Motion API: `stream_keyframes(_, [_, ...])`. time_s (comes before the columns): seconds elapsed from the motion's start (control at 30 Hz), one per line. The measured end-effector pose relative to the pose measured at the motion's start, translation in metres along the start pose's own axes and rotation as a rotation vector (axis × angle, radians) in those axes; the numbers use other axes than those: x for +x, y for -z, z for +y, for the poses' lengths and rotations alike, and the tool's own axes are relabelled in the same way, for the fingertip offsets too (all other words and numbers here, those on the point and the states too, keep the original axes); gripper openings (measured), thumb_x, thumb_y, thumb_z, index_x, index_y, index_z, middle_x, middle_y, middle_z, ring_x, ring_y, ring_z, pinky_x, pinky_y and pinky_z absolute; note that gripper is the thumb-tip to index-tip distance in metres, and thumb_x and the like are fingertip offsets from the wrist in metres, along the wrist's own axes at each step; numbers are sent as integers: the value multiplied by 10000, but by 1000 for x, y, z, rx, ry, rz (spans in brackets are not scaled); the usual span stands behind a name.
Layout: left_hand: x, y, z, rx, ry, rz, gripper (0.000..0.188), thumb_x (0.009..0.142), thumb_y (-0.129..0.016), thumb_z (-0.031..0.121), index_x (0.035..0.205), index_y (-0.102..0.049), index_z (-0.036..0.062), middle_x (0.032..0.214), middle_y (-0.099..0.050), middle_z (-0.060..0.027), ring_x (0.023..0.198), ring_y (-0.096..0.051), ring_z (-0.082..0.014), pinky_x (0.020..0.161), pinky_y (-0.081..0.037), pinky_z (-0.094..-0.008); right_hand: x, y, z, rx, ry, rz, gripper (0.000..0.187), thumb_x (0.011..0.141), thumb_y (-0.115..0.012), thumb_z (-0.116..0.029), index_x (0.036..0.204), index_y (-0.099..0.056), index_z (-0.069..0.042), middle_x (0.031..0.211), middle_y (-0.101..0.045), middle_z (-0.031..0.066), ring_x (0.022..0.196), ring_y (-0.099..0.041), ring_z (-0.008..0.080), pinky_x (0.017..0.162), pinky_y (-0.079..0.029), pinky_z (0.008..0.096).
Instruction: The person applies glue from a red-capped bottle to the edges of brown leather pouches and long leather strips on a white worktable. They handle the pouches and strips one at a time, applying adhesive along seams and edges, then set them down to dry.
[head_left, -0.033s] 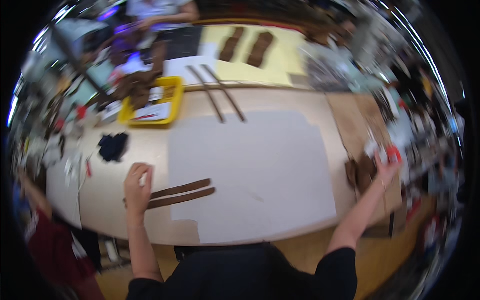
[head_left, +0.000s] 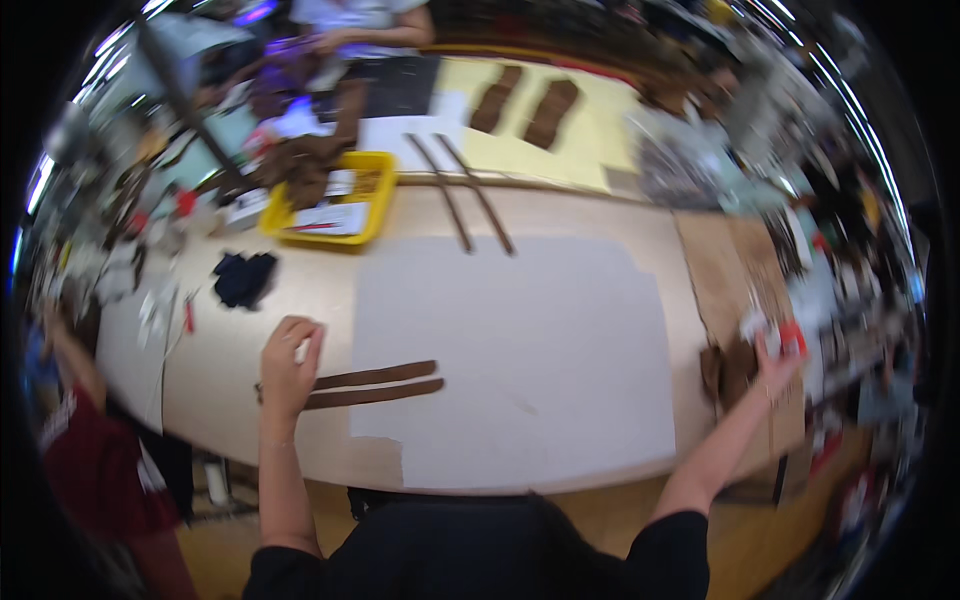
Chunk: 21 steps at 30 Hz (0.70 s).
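Observation:
My left hand (head_left: 289, 372) hovers over the left ends of two brown strips (head_left: 385, 386) lying side by side on the table. Its fingers are curled together, with a small white spot showing between them that I cannot make out. Far to the right, my right hand (head_left: 778, 370) grips a small red-and-white object (head_left: 792, 340), whose kind is blurred. Bunched brown fabric (head_left: 738, 368) lies just left of that hand, on brown paper. The strips reach rightward onto a large pale grey sheet (head_left: 520, 340).
Two more narrow brown strips (head_left: 478, 200) lie toward the back. A yellow basket (head_left: 384, 205) holds brown cloth and papers. Dark blue cloth (head_left: 243, 279) sits at the left. Brown pieces (head_left: 550, 113) rest on yellow sheeting; a co-worker's arm (head_left: 385, 38) shows behind.
The whole view has shifted, so the table's contents appear farther right. My left hand sits slightly higher relative to the strips. The right hand keeps hold of the red-and-white object.

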<state>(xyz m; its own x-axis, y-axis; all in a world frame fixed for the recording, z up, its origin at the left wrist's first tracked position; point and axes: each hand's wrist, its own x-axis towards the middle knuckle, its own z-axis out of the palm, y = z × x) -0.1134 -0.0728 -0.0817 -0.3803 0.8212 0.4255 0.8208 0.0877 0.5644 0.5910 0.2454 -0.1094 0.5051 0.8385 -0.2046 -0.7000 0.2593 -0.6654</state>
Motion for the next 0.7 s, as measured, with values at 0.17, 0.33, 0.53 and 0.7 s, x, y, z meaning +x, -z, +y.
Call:
stream_keyframes(0.17, [-6, 23, -9, 4, 69, 82, 76, 843, -620, 64, 831, -641, -8, 801, -609, -108, 713, -589, -273, 657, -466, -329, 10, -2, 30, -162, 83, 138, 822, 818, -450, -718, 1395, -310, -149, 1427, -308, 106, 1182, -398, 396, 870, -454, 600])
stream_keyframes(0.33, [-14, 16, -18, 8, 56, 48, 86, 846, -618, 66, 819, -630, -15, 798, -609, -110, 720, -589, -264, 660, -464, -322, 8, -4, 21, -276, 175, 232, 843, 831, -464, -700, 1374, -323, -70, 1384, -356, 150, 1143, -446, 361, 907, -467, 492])
stream_keyframes(0.53, [-6, 16, -16, -16, 31, 25, 82, 844, -623, 58, 818, -625, -20, 811, -615, -113, 737, -597, -258, 674, -469, -317, 13, 26, -17, -167, 302, 144, 823, 863, -446, -653, 1285, -411, 53, 1159, -565, 220, 963, -589, 386, 909, -505, 443])
stream_keyframes(0.7, [19, 3, 1, -185, -27, 10, 72, 846, -631, 91, 833, -650, 23, 816, -622, -87, 754, -604, -254, 687, -476, -330, -84, -27, -41, 16, 377, -123, 831, 847, -573, -529, 1271, -371, 157, 1254, -486, 319, 1182, -475, 464, 1052, -393, 491])
